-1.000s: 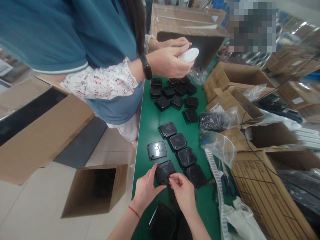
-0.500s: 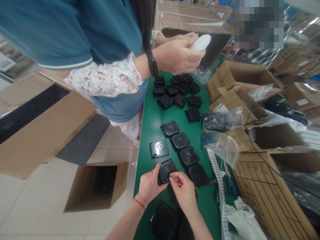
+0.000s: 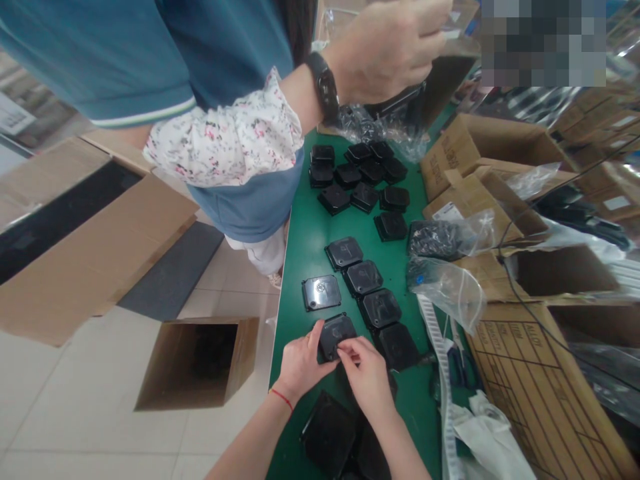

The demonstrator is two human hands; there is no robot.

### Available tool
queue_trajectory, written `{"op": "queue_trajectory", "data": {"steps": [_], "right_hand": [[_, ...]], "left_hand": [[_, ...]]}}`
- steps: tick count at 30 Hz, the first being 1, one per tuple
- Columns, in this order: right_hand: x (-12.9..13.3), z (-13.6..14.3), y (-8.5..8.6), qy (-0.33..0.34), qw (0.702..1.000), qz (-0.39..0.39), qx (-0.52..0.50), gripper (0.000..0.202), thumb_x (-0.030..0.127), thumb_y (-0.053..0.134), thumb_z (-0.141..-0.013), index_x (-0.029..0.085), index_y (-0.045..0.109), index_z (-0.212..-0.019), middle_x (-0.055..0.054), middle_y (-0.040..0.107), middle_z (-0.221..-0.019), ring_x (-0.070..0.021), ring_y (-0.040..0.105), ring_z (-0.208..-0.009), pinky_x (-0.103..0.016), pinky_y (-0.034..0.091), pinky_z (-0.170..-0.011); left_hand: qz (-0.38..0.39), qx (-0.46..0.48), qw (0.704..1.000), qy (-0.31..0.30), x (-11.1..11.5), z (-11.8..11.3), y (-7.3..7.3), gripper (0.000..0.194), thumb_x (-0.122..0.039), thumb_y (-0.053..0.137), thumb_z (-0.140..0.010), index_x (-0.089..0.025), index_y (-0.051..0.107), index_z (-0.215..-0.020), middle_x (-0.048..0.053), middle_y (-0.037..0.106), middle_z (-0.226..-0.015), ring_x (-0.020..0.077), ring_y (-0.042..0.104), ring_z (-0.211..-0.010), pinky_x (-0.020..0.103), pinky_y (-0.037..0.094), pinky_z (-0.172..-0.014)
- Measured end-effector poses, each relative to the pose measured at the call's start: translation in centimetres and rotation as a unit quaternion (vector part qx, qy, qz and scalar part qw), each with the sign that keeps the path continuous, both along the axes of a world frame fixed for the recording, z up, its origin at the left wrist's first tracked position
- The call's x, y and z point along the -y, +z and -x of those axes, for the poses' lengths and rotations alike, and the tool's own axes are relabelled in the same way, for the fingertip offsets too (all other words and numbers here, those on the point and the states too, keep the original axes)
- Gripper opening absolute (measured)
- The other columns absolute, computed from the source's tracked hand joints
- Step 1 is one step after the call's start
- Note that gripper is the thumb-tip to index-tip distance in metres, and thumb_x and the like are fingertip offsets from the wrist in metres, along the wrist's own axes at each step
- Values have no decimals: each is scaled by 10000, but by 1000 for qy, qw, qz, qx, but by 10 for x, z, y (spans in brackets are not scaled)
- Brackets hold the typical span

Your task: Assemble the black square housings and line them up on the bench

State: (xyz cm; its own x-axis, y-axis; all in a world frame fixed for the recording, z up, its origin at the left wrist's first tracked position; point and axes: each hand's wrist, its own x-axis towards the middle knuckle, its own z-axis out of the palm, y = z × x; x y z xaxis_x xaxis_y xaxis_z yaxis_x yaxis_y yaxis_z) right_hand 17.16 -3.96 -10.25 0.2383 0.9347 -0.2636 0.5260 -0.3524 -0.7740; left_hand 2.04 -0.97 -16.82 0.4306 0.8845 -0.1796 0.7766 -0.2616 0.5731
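On the green tabletop lies a black plastic cover with clipped corners. My left hand grips its left side between thumb and fingers. My right hand is closed in a pinch at its near corner; whatever sits between those fingertips is hidden. Just beyond is a shiny black cover, apart from both hands. Several similar covers run in a slanting row to the right. Closer to me, more black covers lie partly beneath my forearms.
A co-worker's hand reaches over the far end, above several black housings. Along the right stand a bag of small black parts, a clear bag, a white strip, a white cloth and cardboard boxes.
The co-worker's hand has moved up and to the right, and the white object it held is out of sight. My hands stay at the same cover, almost unmoved. The view has shifted slightly.
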Motion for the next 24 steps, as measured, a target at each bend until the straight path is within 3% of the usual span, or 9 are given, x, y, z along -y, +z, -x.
{"op": "queue_trajectory", "data": {"steps": [7, 18, 24], "right_hand": [[1, 15, 3, 73, 995, 6, 66, 182, 121, 492, -881, 207, 596, -759, -27, 607, -816, -191, 615, -763, -304, 483, -682], [8, 21, -3, 43, 996, -7, 81, 152, 155, 490, -908, 208, 590, -807, -33, 604, -824, -191, 603, -739, -314, 488, -693], [12, 22, -4, 22, 999, -12, 38, 154, 158, 495, -914, 202, 638, -881, -52, 643, -883, -195, 634, -793, -310, 531, -729]], "left_hand": [[-2, -5, 1000, 0, 0, 0, 1, 717, -388, 658, -794, -151, 397, -1418, 88, 741, -1029, 251, 724, -854, 326, 530, -719], [-11, 10, 1000, 2, 2, -1, -6, 729, -403, 661, -800, -141, 387, -1422, 81, 740, -1049, 254, 726, -837, 347, 542, -699], [-22, 18, 1000, -2, 1, 0, -7, 761, -448, 683, -791, -139, 381, -1418, 92, 736, -1075, 248, 728, -836, 342, 552, -695]]}}
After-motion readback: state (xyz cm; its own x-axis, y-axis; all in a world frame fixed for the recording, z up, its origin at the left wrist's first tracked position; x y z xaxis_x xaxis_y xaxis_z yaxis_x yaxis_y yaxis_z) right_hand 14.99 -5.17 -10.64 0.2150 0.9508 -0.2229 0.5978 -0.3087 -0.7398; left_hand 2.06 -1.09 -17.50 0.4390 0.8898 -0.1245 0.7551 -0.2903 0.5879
